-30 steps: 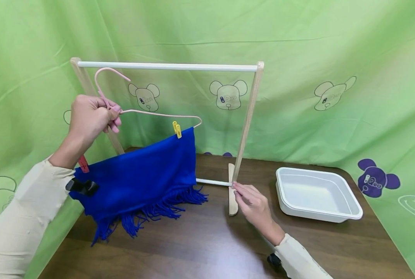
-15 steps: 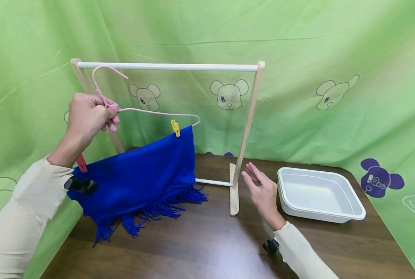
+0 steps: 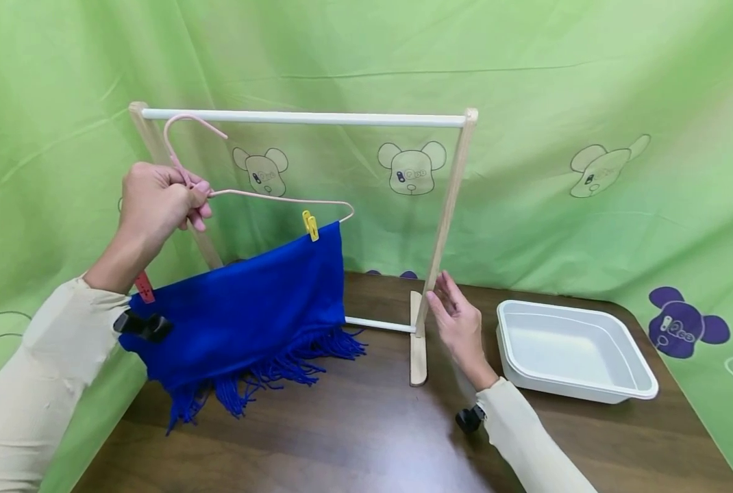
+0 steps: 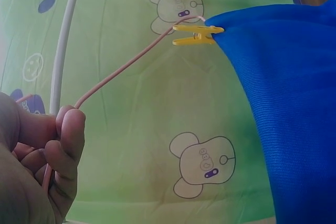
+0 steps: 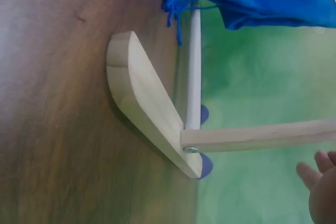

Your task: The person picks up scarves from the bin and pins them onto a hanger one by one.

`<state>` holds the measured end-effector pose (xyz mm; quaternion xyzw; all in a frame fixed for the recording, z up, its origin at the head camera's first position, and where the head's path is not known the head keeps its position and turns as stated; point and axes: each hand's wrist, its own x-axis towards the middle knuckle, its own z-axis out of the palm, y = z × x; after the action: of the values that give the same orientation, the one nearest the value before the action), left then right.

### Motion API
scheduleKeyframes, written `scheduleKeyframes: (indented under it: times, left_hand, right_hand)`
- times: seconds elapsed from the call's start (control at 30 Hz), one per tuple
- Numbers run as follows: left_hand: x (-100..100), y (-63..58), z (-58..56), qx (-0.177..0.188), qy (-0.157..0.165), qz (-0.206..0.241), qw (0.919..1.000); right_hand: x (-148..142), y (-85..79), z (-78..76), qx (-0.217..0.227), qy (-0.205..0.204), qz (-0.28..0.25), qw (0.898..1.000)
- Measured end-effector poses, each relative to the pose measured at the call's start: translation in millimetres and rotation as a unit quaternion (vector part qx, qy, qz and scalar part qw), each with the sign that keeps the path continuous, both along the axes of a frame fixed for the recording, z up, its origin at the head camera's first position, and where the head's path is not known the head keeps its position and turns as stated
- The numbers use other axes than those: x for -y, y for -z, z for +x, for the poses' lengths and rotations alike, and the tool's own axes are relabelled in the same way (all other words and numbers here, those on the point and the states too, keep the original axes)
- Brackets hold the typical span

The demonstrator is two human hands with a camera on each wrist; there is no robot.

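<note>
My left hand (image 3: 157, 202) grips a pink wire hanger (image 3: 280, 198) at its neck, with the hook rising above the fingers. From the hanger hangs a blue fringed scarf (image 3: 249, 301), folded over. A yellow clothespin (image 4: 198, 34) clips its right end and a red clothespin (image 3: 144, 287) its left. Behind stands a rack with a white top bar (image 3: 305, 118) and wooden posts; the hook is not over the bar. Beside the right post (image 3: 449, 205) is my right hand (image 3: 462, 325), fingers loosely extended. The right wrist view shows its fingertips (image 5: 307, 174) just apart from the post.
A white plastic tray (image 3: 588, 396) sits on the brown table (image 3: 342, 438) to the right of the rack. The rack's wooden foot (image 5: 142, 98) stands on the tabletop. Green printed fabric (image 3: 527, 82) encloses the back and sides.
My right hand has let go of the rack's lower right corner, drawn back, and moved up beside the post. The left hand has lifted the hanger slightly. The head view has shifted a little.
</note>
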<state>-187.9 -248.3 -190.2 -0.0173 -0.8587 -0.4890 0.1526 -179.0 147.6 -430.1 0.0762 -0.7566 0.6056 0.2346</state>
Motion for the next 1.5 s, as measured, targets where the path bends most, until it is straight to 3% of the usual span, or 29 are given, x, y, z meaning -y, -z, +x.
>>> scheduleKeyframes:
  times: [0.13,0.33,0.53,0.63,0.83,1.07,1.5]
  left_hand:
    - [-3,-0.7,-1.3,-0.001,0.005,-0.006,1.0000]
    - [-7,-0.7,-2.8,0.005,0.010,0.001,0.9999]
    - [-3,-0.3,-2.2,0.010,0.010,0.012,0.9998]
    - [1,-1.7,-2.2,0.011,0.009,0.016,0.9998]
    - [7,-4.4,-3.2,0.014,0.002,0.012,0.9998]
    - [9,-5.7,-5.1,0.021,-0.001,0.011,0.9997]
    - [18,-13.1,-8.6,0.027,0.003,0.017,0.9995]
  right_hand:
    - [-2,0.6,0.0,0.014,-0.004,0.012,1.000]
    - [-6,1.7,3.0,-0.046,0.046,0.079,0.995]
    - [-10,16.7,-8.9,-0.086,0.048,0.107,0.989]
    - [-9,25.0,-19.0,-0.088,0.051,0.115,0.988]
    - [-1,24.1,-27.6,-0.077,0.043,0.133,0.987]
    - [1,22.7,-28.4,-0.048,0.033,0.140,0.988]
    - [-1,20.7,-31.1,-0.038,0.042,0.155,0.986]
